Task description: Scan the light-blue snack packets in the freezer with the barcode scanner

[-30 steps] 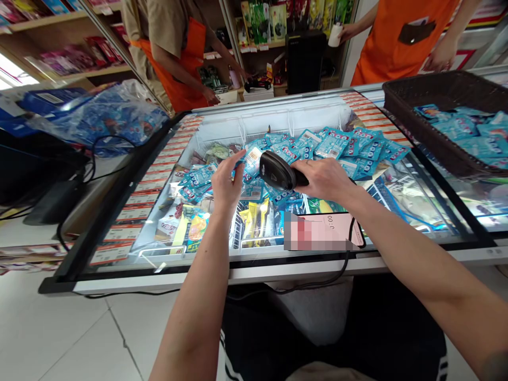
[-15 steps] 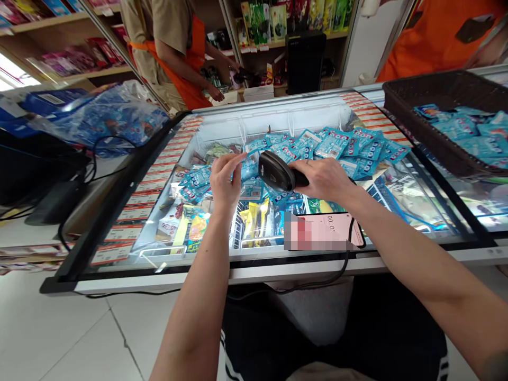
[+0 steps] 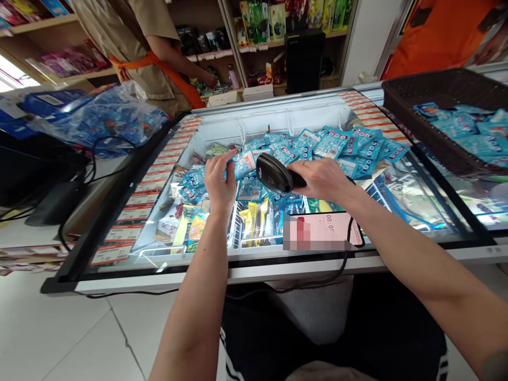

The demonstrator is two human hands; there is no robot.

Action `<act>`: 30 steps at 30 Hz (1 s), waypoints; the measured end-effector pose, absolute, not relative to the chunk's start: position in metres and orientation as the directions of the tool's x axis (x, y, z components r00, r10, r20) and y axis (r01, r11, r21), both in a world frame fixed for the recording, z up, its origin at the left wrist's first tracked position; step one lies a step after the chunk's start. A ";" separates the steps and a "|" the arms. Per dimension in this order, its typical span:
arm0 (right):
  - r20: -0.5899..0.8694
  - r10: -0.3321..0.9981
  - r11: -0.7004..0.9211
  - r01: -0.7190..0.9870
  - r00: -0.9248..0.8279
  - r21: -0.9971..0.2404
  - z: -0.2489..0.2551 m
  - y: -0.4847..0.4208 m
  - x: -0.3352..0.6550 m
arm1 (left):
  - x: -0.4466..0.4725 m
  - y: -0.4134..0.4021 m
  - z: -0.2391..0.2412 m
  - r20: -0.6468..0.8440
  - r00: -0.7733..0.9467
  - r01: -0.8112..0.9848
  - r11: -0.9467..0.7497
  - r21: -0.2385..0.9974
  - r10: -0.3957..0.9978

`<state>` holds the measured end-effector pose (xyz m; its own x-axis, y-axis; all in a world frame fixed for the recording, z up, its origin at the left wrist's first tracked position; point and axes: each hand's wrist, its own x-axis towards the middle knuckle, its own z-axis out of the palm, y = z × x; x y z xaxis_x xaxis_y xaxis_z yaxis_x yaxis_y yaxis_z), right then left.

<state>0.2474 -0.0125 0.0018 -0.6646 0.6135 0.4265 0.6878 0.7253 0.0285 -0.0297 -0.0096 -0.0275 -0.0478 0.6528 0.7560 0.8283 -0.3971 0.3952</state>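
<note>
My left hand pinches a small blue packet at its left end, with a pinkish patch turned up. Just right of that packet, my right hand is wrapped round the handle of a black barcode scanner, its head pointing left toward the packet. Under both hands, many similar blue packets lie heaped on the glass top of a chest freezer. Near the front edge rests a phone with a lit, partly blurred screen, and the scanner's black cable crosses it.
A dark basket of blue packets stands at the right. Plastic-wrapped blue goods and black equipment with cables lie at the left. Across the freezer, one person in an orange apron stands by shelves, another orange garment shows at right.
My left hand has shifted slightly left, and the packet in it has turned to show a pinkish patch. The scanner has barely moved. The person behind has moved left.
</note>
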 end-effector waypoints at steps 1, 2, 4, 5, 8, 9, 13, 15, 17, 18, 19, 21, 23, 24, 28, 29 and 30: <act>0.425 0.613 0.725 0.688 -0.666 0.031 0.002 -0.013 0.247 | -0.029 -0.010 -0.027 0.758 -0.044 0.827 -0.401 0.393 0.651; 0.423 0.612 0.726 0.687 -0.668 0.034 0.002 -0.013 0.247 | -0.029 -0.010 -0.027 0.761 -0.040 0.827 -0.405 0.389 0.648; 0.420 0.610 0.728 0.685 -0.672 0.039 0.002 -0.013 0.247 | -0.028 -0.011 -0.027 0.764 -0.036 0.830 -0.407 0.382 0.644; 0.422 0.607 0.729 0.683 -0.673 0.041 0.002 -0.013 0.247 | -0.027 -0.011 -0.026 0.762 -0.038 0.831 -0.404 0.383 0.646; 0.440 0.607 0.722 0.690 -0.662 0.043 0.000 -0.012 0.247 | -0.030 -0.012 -0.025 0.754 -0.060 0.831 -0.385 0.401 0.655; 0.446 0.610 0.716 0.697 -0.655 0.043 -0.001 -0.011 0.248 | -0.034 -0.012 -0.026 0.755 -0.078 0.835 -0.371 0.406 0.651; 0.449 0.623 0.699 0.713 -0.641 0.048 -0.005 -0.007 0.249 | -0.063 -0.009 -0.031 0.761 -0.237 0.873 -0.211 0.440 0.604; 0.448 0.626 0.693 0.719 -0.639 0.057 -0.006 -0.005 0.249 | -0.078 -0.008 -0.035 0.716 -0.342 0.882 -0.057 0.469 0.609; 0.445 0.632 0.685 0.726 -0.635 0.063 -0.006 -0.005 0.249 | -0.088 -0.009 -0.038 0.625 -0.459 0.859 0.136 0.494 0.632; 0.442 0.636 0.682 0.729 -0.633 0.062 -0.006 -0.005 0.249 | -0.090 -0.011 -0.039 0.578 -0.508 0.842 0.225 0.490 0.639; 0.439 0.641 0.679 0.731 -0.630 0.059 -0.006 -0.005 0.249 | -0.090 -0.013 -0.040 0.545 -0.545 0.826 0.298 0.478 0.638; 0.431 0.652 0.673 0.738 -0.624 0.050 -0.005 -0.005 0.249 | -0.088 -0.017 -0.039 0.536 -0.561 0.824 0.364 0.434 0.631; 0.426 0.661 0.666 0.744 -0.618 0.045 -0.004 -0.006 0.250 | -0.081 -0.020 -0.038 0.578 -0.509 0.859 0.335 0.387 0.638; 0.424 0.665 0.663 0.747 -0.615 0.044 -0.004 -0.006 0.250 | -0.076 -0.020 -0.037 0.598 -0.471 0.880 0.302 0.367 0.649; 0.412 0.677 0.654 0.755 -0.609 0.041 -0.004 -0.005 0.249 | -0.055 -0.017 -0.031 0.504 -0.311 0.927 0.141 0.347 0.806; 0.411 0.679 0.653 0.757 -0.608 0.040 -0.004 -0.005 0.249 | -0.050 -0.016 -0.030 0.430 -0.281 0.924 0.121 0.362 0.858; 0.412 0.680 0.652 0.757 -0.606 0.039 -0.004 -0.005 0.249 | -0.045 -0.015 -0.030 0.362 -0.272 0.919 0.129 0.373 0.892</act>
<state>0.2494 -0.0050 -0.0044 -0.6064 0.6802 0.4118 0.7575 0.6517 0.0390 -0.0448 -0.0149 -0.0300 -0.2721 0.8918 0.3616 0.9187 0.1290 0.3733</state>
